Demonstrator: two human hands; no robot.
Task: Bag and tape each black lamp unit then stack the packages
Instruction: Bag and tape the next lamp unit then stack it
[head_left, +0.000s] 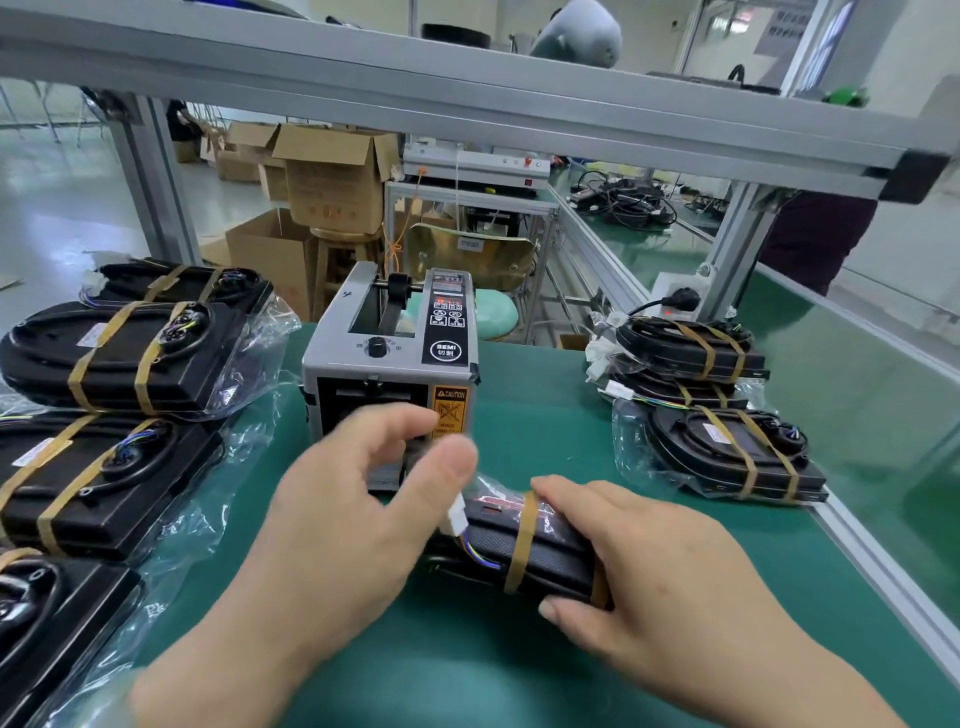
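Observation:
A black lamp unit (545, 551) in a clear bag lies on the green table in front of me, with brown tape bands around it and a white connector at its left end. My right hand (649, 566) grips its right end, fingers over the top and thumb underneath. My left hand (363, 499) hovers just left of the unit, blurred, with loosely curled fingers near the outlet of the grey tape dispenser (395, 358). I cannot tell whether the left hand holds a strip of tape.
Several bagged, taped lamp units (119, 358) lie along the left side. A stack of taped packages (691, 353) and another package (727, 452) sit at the right. The aluminium table rail (883, 566) runs along the right edge. A frame beam crosses overhead.

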